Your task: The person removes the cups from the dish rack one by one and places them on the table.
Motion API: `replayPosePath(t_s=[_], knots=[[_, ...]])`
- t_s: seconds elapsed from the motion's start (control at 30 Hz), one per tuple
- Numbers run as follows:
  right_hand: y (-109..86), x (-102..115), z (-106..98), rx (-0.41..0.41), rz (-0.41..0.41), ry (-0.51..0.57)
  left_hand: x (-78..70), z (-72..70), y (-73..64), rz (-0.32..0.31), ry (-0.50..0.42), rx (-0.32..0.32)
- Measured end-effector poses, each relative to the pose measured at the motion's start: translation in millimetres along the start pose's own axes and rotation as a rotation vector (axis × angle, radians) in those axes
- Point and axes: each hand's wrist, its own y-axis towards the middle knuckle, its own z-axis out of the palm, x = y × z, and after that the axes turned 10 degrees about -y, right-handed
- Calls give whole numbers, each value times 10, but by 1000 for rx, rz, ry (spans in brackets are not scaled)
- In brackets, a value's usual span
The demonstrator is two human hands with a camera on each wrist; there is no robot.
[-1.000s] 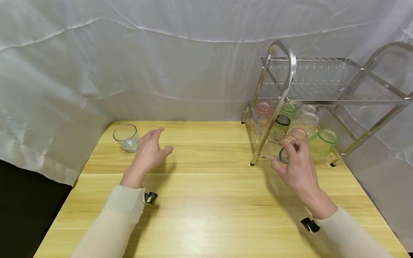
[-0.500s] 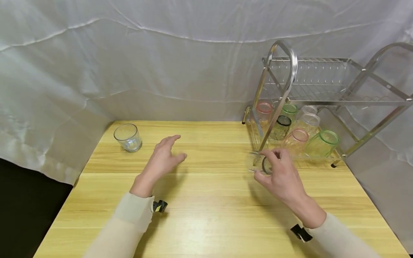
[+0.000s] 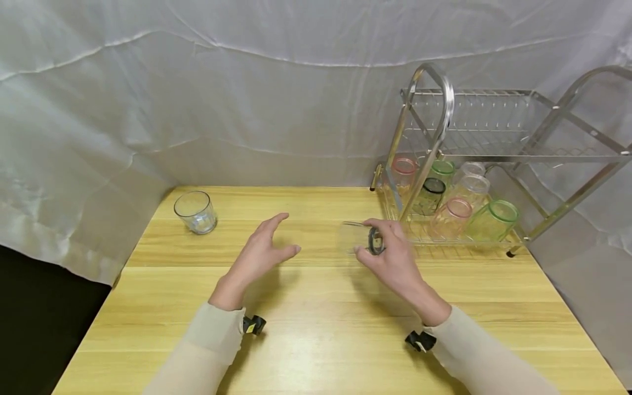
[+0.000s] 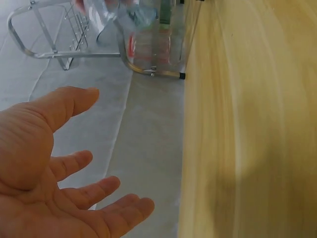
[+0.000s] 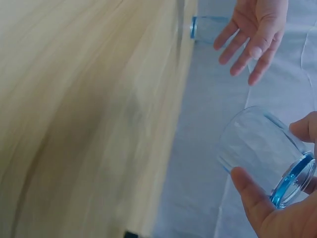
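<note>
My right hand (image 3: 397, 266) grips a clear drinking glass (image 3: 351, 237) near its thick base, thumb on one side and fingers on the other. The glass lies sideways in the air, its mouth facing left. The right wrist view shows the same glass (image 5: 262, 148) with a bluish base against the palm. Across from it, my left hand (image 3: 257, 258) hovers over the table with nothing in it, thumb and fingers spread apart. Another clear glass (image 3: 201, 219) stands upright on the table, behind and left of the left hand.
A two-tier metal dish rack (image 3: 446, 109) stands at the back right. Its lower tier holds several upside-down glasses, including a pink glass (image 3: 451, 216), a green glass (image 3: 494, 219) and a dark glass (image 3: 429, 195). A grey curtain (image 3: 276, 120) hangs behind the wooden table (image 3: 316, 329).
The right hand has carried the glass leftward, out from the rack's lower front to the middle of the table. The left hand has moved right, away from the standing glass.
</note>
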Motion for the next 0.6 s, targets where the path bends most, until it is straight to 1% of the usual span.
replayPosePath(t_s=[0.23,0.43,0.5,0.6], knots=[[120,47,188,67,91,121,24,151,20,1,-41,40],[156,65,319,121,123,217,12,287,26,-2,-81,62],[158,77,349,153,131,271,7,325,30,-3,-97,69],[159,105,385,208,153,386,1,367,40,5,-138,81]])
